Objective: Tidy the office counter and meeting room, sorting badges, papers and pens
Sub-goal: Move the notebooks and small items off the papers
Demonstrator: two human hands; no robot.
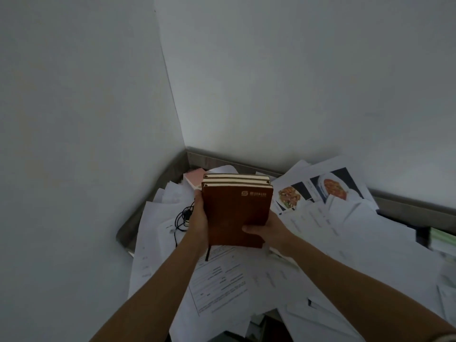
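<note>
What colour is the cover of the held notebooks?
Reddish brown notebooks, with an orange logo; head view shows it best.

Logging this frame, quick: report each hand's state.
Left hand: closed, holding the stack of brown notebooks by its left side.
Right hand: closed, gripping the same stack, thumb on the cover.

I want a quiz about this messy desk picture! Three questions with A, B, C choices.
1. Where is the black cable?
A. left of the brown notebooks
B. on the wall
C. on the food photos

2. How many notebooks are stacked?
A. one
B. three
C. six

3. What are the left hand and right hand doing?
A. both gripping the stack
B. lying flat
C. holding pens

Answers:
1. A: it lies on papers beside the left hand.
2. B: three page edges show on top.
3. A: each hand clasps one side.
</note>
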